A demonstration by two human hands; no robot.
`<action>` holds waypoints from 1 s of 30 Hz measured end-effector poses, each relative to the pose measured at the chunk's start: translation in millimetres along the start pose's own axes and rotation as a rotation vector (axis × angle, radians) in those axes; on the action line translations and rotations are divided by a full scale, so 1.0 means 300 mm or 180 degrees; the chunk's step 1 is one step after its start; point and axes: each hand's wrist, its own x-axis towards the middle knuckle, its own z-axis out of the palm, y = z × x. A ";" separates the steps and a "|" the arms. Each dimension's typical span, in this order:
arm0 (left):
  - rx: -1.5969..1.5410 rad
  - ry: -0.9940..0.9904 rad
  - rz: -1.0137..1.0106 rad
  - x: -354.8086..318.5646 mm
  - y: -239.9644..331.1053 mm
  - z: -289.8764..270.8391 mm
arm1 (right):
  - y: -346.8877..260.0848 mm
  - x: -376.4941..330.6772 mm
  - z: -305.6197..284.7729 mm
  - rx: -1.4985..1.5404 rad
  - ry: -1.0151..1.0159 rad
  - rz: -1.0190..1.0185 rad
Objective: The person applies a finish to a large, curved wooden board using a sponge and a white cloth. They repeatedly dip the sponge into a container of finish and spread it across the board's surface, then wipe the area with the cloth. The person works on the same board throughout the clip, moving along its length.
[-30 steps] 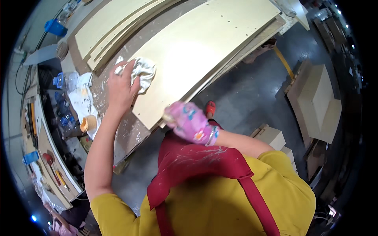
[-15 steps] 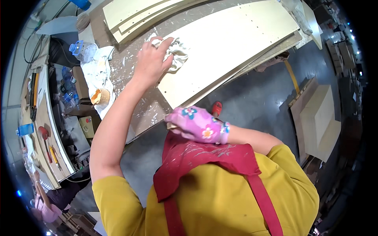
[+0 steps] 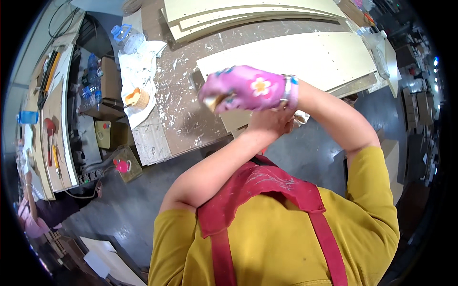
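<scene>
A pale cream board with small holes (image 3: 305, 55) lies on the paint-spattered workbench (image 3: 179, 100). My right hand (image 3: 248, 90), in a pink flowered glove, is above the board's left end. Its fingers are closed round a small beige thing (image 3: 211, 102), too blurred to name. Crossing beneath the right wrist, my bare left hand (image 3: 274, 120) is at the board's near edge. A bunched white cloth (image 3: 301, 118) sticks out from its closed fingers; the right wrist hides part of that hand.
More cream boards (image 3: 253, 16) are stacked at the bench's far side. Leftward, a stained white cloth (image 3: 136, 66) carries a small tub with orange contents (image 3: 138, 99) and a clear jug (image 3: 129, 39). A side bench with tools (image 3: 50, 138) stands further left, near another person (image 3: 33, 214).
My left hand, with the cloth, has moved right and nearer, off the board's far left corner. The gloved right hand has risen away from my body to above the board, crossing over the left.
</scene>
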 end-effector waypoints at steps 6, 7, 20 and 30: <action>-0.0981 -0.0485 -0.0261 0.019 0.017 -0.056 | -0.027 0.113 0.091 -0.0599 -0.1860 -0.0178; -0.1241 -0.0659 -0.0425 0.032 0.024 -0.089 | -0.020 0.123 0.098 -0.0627 -0.2011 -0.0268; 0.0151 0.0765 0.0161 0.025 0.028 -0.054 | 0.155 0.346 -0.010 -0.0893 -0.2197 -0.0658; 0.0228 0.0769 0.0284 0.033 0.029 -0.052 | 0.253 0.391 -0.214 0.0932 0.0013 0.2504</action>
